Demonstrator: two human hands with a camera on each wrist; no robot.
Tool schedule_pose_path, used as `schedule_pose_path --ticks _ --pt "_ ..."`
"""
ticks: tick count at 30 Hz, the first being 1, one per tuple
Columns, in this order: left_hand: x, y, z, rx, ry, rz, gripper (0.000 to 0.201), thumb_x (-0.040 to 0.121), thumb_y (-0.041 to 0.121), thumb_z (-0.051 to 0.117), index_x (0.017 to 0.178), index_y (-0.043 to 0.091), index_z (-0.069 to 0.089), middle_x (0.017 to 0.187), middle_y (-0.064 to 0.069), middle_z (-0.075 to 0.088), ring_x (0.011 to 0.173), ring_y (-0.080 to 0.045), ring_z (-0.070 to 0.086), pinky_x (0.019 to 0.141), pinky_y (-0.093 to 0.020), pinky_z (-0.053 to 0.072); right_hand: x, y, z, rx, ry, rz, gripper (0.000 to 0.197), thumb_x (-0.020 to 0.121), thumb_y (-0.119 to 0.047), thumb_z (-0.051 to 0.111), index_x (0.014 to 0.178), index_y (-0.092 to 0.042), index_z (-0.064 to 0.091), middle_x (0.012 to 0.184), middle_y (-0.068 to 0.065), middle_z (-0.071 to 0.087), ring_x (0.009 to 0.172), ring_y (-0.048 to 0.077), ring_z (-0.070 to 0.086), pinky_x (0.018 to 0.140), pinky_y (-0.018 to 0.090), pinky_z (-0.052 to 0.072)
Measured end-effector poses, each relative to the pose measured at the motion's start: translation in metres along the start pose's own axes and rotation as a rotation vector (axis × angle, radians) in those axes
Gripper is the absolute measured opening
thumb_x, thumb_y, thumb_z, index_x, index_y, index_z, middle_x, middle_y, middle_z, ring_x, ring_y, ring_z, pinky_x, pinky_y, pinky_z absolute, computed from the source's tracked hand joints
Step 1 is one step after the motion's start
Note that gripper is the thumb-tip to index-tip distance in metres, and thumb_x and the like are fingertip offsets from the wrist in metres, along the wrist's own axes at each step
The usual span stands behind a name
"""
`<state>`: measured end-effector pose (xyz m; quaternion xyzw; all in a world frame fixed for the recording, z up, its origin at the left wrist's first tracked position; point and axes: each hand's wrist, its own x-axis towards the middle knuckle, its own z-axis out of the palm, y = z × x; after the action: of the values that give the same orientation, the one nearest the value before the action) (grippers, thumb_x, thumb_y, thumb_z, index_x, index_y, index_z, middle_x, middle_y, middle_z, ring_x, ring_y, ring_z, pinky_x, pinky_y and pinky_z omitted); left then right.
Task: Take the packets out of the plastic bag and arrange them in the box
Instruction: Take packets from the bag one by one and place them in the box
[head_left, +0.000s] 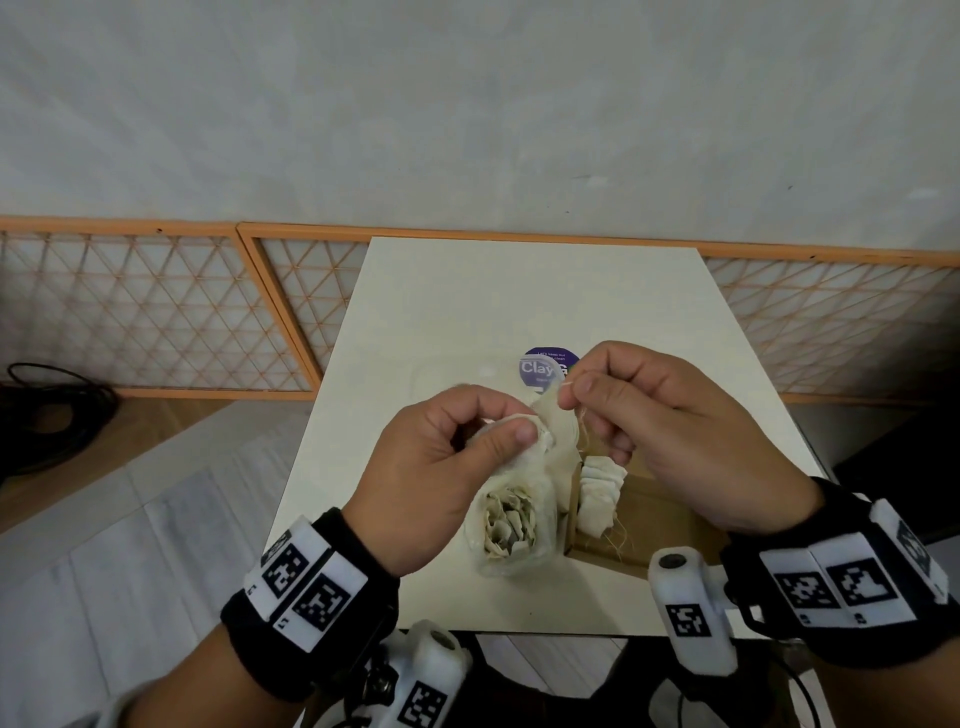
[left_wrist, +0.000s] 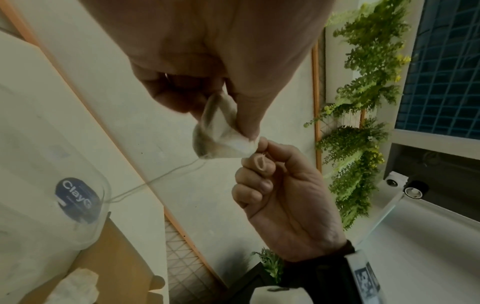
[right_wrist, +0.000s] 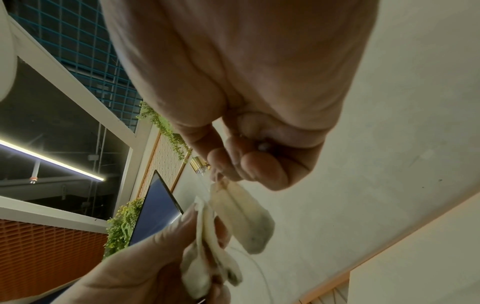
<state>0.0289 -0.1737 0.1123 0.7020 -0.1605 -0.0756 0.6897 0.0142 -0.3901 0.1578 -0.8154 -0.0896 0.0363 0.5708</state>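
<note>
Soft, even light falls on the pale worktop (head_left: 519, 291) in the head view, with faint shadows. Both wrist views are dimmer, the near palms blurred; a ceiling strip light (right_wrist: 52, 160) glares; straight lines bend at the edges.

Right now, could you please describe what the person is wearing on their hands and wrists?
The left hand and right hand are bare. Each wrist carries a black band with white blocks bearing black square-code markers, plus a white camera housing with its own marker.
</note>
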Motion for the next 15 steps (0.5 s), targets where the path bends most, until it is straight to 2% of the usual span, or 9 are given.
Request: schedule_pose_path --ticks 1,3,4,6,8,11,13,15 --pt "0.0 -0.001 -0.002 0.059 0.005 0.024 0.012 0.09 0.032 0.075 0.09 0.021 0.077 0.103 0.001 0.074 0.093 -0.012 0.067 0.081 -0.026 0.049 0.0 -0.001 0.0 -0.001 0.005 -0.003 0.024 0.102 -0.03 0.053 0.091 -0.021 0.073 0.074 0.012 0.058 0.065 0.023 0.049 0.064 0.046 0.044" --pt "-0.001 -0.002 -0.008 0.115 -0.004 0.042 0.01 0.089 0.036 0.072 0.087 0.027 0.076 0.121 0.009 0.069 0.119 -0.002 0.061 0.093 -0.026 0.045 0.0 -0.002 0.001 0.004 0.022 -0.008 0.024 0.1 -0.031 0.053 0.09 -0.02 0.073 0.077 0.015 0.061 0.065 0.024 0.052 0.066 0.048 0.047" --pt "-0.002 -0.002 -0.009 0.097 -0.034 0.046 0.011 0.09 0.036 0.072 0.088 0.026 0.076 0.128 0.006 0.067 0.132 -0.002 0.054 0.103 -0.032 0.043 0.0 -0.003 0.001 -0.004 0.035 -0.004 0.024 0.099 -0.032 0.053 0.091 -0.02 0.073 0.076 0.016 0.062 0.066 0.028 0.053 0.067 0.05 0.048" --pt "-0.004 -0.002 -0.01 0.044 -0.104 0.047 0.012 0.092 0.031 0.072 0.092 0.02 0.075 0.134 -0.003 0.065 0.144 -0.003 0.044 0.118 -0.049 0.035 0.001 -0.003 0.002 -0.028 0.069 0.007 0.025 0.094 -0.038 0.054 0.092 -0.022 0.073 0.078 0.014 0.064 0.074 0.039 0.056 0.07 0.056 0.05" --pt "-0.006 -0.001 -0.008 0.034 -0.142 0.045 0.011 0.093 0.027 0.071 0.094 0.017 0.075 0.141 -0.002 0.062 0.145 -0.001 0.042 0.122 -0.054 0.029 0.002 -0.002 0.002 -0.026 0.092 0.012 0.027 0.09 -0.044 0.054 0.092 -0.024 0.073 0.087 0.01 0.069 0.083 0.041 0.06 0.073 0.058 0.052" --pt "-0.007 -0.001 -0.002 0.028 -0.145 0.026 0.011 0.092 0.025 0.071 0.096 0.016 0.076 0.143 0.003 0.061 0.144 0.0 0.044 0.123 -0.053 0.028 0.001 -0.003 0.003 -0.025 0.094 0.015 0.029 0.087 -0.048 0.055 0.09 -0.025 0.073 0.101 0.001 0.074 0.087 0.037 0.066 0.074 0.056 0.054" --pt "-0.005 0.0 0.001 0.037 -0.134 0.03 0.009 0.092 0.024 0.072 0.097 0.017 0.076 0.141 0.004 0.063 0.142 -0.002 0.047 0.122 -0.052 0.03 0.0 -0.003 0.004 -0.019 0.093 0.014 0.023 0.093 -0.04 0.057 0.089 -0.024 0.073 0.107 -0.003 0.074 0.088 0.029 0.069 0.073 0.052 0.055" --pt "-0.003 0.0 0.006 0.071 -0.122 0.066 0.006 0.094 0.022 0.072 0.097 0.018 0.076 0.137 0.004 0.065 0.139 -0.008 0.053 0.119 -0.052 0.035 -0.001 -0.003 0.004 -0.005 0.093 0.013 0.021 0.097 -0.035 0.058 0.09 -0.023 0.073 0.106 -0.002 0.075 0.088 0.024 0.072 0.074 0.051 0.058"
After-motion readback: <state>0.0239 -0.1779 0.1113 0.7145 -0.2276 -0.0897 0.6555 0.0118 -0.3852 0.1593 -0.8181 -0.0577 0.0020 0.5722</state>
